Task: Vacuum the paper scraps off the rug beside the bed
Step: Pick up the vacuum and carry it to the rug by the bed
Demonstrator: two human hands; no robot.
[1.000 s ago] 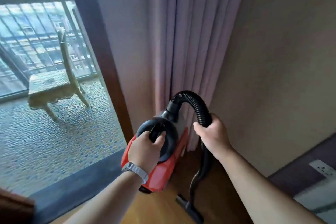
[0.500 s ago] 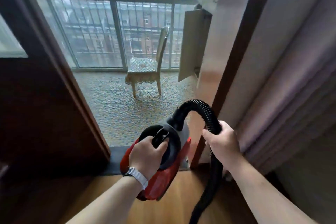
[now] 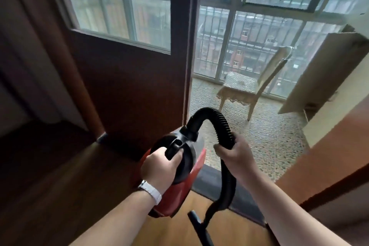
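Vacuum (image 3: 175, 177) clamped in left hand (image 3: 159, 168), hose (image 3: 223, 126) gripped in right hand (image 3: 233, 156); view swung from curtain to door (image 3: 129, 78) at 11 o'clock; rug not yet visible.

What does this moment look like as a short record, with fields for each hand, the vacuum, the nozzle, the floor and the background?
left hand: gripping the black handle of the vacuum
right hand: closed around the ribbed hose
vacuum: red body, carried off the floor
nozzle: hanging at the hose's end
floor: bare wood; no rug or scraps in view
background: chair on a pebbled balcony
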